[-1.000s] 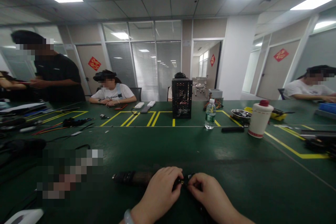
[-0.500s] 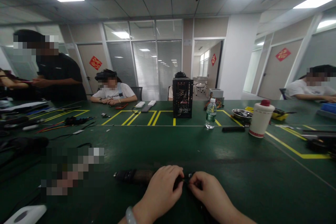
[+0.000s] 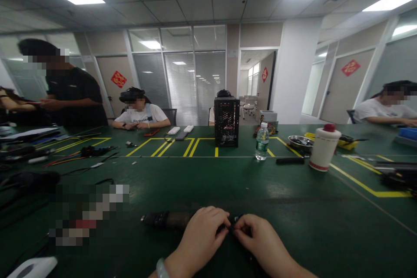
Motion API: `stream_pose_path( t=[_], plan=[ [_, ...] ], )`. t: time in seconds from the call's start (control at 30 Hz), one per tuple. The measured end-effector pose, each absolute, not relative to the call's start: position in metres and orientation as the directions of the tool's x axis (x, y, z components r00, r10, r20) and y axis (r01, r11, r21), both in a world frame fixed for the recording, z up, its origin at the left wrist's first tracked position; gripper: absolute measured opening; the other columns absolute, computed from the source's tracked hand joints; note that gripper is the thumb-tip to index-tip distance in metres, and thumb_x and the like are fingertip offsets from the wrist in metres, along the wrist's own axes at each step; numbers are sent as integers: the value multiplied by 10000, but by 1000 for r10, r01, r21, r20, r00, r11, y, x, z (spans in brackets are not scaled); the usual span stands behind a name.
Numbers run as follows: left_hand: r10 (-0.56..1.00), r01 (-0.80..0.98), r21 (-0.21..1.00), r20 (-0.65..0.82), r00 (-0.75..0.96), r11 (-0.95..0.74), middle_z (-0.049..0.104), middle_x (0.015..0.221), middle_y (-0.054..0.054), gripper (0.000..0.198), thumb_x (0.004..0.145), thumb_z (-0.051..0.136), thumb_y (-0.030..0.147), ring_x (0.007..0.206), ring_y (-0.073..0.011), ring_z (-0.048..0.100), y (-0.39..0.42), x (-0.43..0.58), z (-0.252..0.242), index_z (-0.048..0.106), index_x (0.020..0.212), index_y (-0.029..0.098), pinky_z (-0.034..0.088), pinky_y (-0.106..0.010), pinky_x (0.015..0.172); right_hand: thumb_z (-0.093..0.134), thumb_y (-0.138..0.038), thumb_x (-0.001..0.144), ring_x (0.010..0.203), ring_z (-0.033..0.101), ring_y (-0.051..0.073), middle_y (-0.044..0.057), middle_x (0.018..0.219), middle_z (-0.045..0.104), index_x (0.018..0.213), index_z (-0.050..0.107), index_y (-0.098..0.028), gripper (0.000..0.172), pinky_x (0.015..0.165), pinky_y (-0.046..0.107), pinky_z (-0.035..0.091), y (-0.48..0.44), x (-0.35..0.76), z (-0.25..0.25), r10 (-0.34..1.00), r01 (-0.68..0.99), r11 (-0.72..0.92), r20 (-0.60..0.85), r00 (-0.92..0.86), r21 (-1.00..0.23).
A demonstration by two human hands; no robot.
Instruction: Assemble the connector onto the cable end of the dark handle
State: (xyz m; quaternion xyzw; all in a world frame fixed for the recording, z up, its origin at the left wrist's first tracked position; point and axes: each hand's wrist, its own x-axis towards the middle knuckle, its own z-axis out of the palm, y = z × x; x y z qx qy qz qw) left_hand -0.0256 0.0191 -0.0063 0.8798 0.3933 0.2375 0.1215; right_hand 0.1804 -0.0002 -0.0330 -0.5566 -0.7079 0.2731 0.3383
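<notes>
A dark, cylindrical electric screwdriver (image 3: pixel 167 220) lies on the green table, its narrow metal tip pointing left. Its back end runs behind my left hand (image 3: pixel 206 234), which curls over it with thumb and fingers closed in a pinch. Just to the right, my right hand (image 3: pixel 257 236) is also closed, thumb against forefinger. The fingertips of both hands nearly meet around a small dark piece that is mostly hidden, so its kind cannot be made out. Something dark, perhaps a cord, shows faintly below my right hand.
Ahead stand a black computer case (image 3: pixel 226 121), a water bottle (image 3: pixel 262 142) and a white bottle with a red cap (image 3: pixel 324 147). Behind that is a metal bowl (image 3: pixel 299 142). Cables and tools (image 3: pixel 94 151) lie at left, a white device (image 3: pixel 35 267) at near left. Several people are around the table.
Both hands stay almost in place; the left fingertips have shifted slightly right, closer to the right hand. The screwdriver has not moved.
</notes>
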Motion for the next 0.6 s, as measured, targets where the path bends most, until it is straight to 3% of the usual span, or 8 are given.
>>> stream_pose_path(
  t=[0.13, 0.3, 0.6],
  plan=[
    [756, 634, 412, 324, 569, -654, 656, 1123, 28, 241, 825, 666, 115, 1044, -214, 575, 17, -26, -5, 622, 1008, 266, 413, -358, 926, 658, -159, 822, 678, 624, 154, -29, 740, 686, 768, 719, -220, 101, 621, 206, 404, -1, 180, -31, 974, 608, 228, 177, -143, -761],
    [759, 631, 422, 332, 561, -651, 651, 1137, 18, 156, 848, 631, 131, 1056, -218, 574, 17, -27, -5, 608, 947, 249, 413, -368, 940, 664, -154, 817, 686, 625, 149, -33, 748, 685, 770, 719, -223, 100, 617, 199, 399, -1, 180, -30, 972, 605, 236, 182, -150, -761],
    [744, 636, 386, 373, 555, -668, 595, 1260, 9, 426, 707, 540, 39, 1138, -216, 544, 13, -28, -5, 555, 1073, 256, 388, -359, 1008, 658, -130, 808, 693, 627, 142, -37, 757, 686, 770, 725, -226, 123, 618, 193, 398, 2, 182, -36, 972, 597, 235, 184, -146, -767]
  ],
)
